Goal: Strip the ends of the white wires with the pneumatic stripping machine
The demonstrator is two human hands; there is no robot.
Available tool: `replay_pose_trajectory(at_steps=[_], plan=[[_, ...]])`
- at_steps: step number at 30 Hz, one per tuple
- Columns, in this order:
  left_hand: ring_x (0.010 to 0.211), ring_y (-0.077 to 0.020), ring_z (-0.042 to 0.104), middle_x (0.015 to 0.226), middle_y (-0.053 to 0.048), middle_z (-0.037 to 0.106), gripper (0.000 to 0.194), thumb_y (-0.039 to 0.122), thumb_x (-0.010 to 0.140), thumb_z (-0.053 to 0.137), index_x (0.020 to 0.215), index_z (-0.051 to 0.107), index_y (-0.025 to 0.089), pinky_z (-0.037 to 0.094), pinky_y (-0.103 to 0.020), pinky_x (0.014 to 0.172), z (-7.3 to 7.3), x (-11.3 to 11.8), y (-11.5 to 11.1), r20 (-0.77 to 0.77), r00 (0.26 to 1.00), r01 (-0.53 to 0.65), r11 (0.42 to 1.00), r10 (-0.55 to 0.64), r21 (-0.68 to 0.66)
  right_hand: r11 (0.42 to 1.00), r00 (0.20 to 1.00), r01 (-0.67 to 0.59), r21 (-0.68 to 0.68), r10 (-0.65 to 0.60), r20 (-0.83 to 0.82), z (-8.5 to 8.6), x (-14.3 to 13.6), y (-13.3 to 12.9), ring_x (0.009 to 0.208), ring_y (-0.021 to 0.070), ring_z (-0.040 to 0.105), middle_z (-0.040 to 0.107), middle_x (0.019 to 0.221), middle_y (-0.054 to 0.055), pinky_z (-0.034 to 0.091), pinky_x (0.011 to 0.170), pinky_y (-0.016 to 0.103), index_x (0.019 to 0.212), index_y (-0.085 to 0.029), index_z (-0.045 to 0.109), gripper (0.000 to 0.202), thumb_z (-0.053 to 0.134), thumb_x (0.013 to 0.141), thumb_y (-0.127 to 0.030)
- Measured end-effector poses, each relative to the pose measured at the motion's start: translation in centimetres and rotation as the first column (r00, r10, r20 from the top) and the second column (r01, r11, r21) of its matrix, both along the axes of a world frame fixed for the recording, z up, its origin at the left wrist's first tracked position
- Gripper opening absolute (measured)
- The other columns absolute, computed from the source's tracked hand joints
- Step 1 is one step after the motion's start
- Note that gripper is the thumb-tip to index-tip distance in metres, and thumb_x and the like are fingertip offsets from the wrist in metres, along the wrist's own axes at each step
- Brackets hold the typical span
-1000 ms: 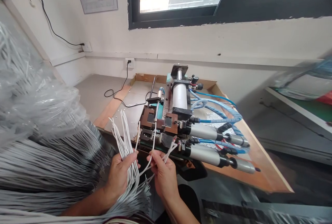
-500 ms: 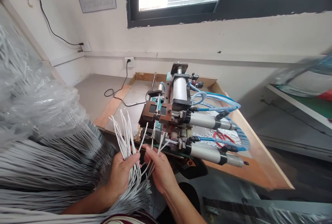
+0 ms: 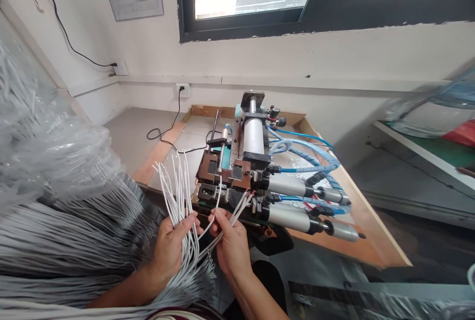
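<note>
My left hand [image 3: 171,246] is closed around a bundle of white cables [image 3: 180,196], whose loose ends fan upward. Close beside it, my right hand [image 3: 230,241] pinches a single white cable [image 3: 218,196] that stands up toward the brown jaws [image 3: 241,174] of a pneumatic machine. A few more cables with reddish tips [image 3: 243,205] also lie in my right hand and point up to the right. The machine has an upright silver cylinder [image 3: 254,137] and two silver cylinders lying to the right.
Large stacks of grey cables [image 3: 67,241], partly under clear plastic [image 3: 74,157], fill the left side. The machine sits in a wooden-edged tray [image 3: 356,191] with small white scraps. Blue air hoses [image 3: 322,165] loop at its right. A shelf [image 3: 419,157] stands at far right.
The machine's jaws have spread apart and its cylinder rods have shifted. The cables in my right hand now lean further right and show reddish tips. One cable now stands alone before the jaws.
</note>
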State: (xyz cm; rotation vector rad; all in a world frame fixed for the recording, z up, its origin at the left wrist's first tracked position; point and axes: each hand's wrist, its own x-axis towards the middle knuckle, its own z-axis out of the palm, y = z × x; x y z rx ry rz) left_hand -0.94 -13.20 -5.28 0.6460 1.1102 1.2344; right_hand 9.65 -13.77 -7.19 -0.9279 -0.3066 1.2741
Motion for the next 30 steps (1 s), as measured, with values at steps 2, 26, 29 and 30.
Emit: replay_pose_trajectory(at_steps=[2,26,29,30], plan=[[0.049,-0.0122,0.057,0.057,-0.001,0.064,0.022,0.028,0.057,0.073,0.07,0.067,0.011,0.046,-0.025,0.054,0.0,0.0,0.0,0.0,1.0,0.001,1.0,-0.001,0.014,1.0,0.999,-0.01,-0.02,0.009,-0.039,0.3,0.0,0.3,0.044,0.0059,0.039,0.056,0.055,-0.001,0.032,0.043,0.019,0.062,-0.013,0.064,0.019,0.072,0.059,-0.03],[0.044,-0.0105,0.05,0.046,0.002,0.059,0.018,0.028,0.067,0.066,0.077,0.064,0.012,0.039,-0.023,0.05,-2.4,-1.5,-1.4,-0.253,0.921,0.328,0.94,-0.296,0.092,0.989,0.989,-0.146,0.03,0.146,-0.01,0.6,0.0,0.7,0.045,0.0063,0.034,0.038,0.045,-0.006,0.029,0.045,0.02,0.064,-0.012,0.066,0.028,0.07,0.063,-0.039],[0.045,-0.0107,0.052,0.048,0.001,0.06,0.02,0.028,0.066,0.068,0.077,0.063,0.012,0.041,-0.023,0.049,-2.8,-1.6,-1.6,-0.208,0.934,0.3,0.954,-0.289,0.025,0.993,0.994,-0.104,0.053,0.102,0.044,0.5,0.0,0.3,0.045,0.006,0.033,0.045,0.05,-0.004,0.024,0.043,0.019,0.068,-0.013,0.066,0.026,0.07,0.062,-0.038],[0.046,-0.0109,0.053,0.049,0.001,0.061,0.02,0.028,0.065,0.068,0.078,0.063,0.013,0.042,-0.023,0.049,-2.9,-1.7,-1.7,-0.187,0.944,0.279,0.96,-0.271,0.014,0.995,0.995,-0.092,0.047,0.09,0.042,0.3,0.0,0.1,0.046,0.0058,0.034,0.048,0.052,-0.003,0.022,0.042,0.019,0.068,-0.013,0.066,0.026,0.071,0.062,-0.038]])
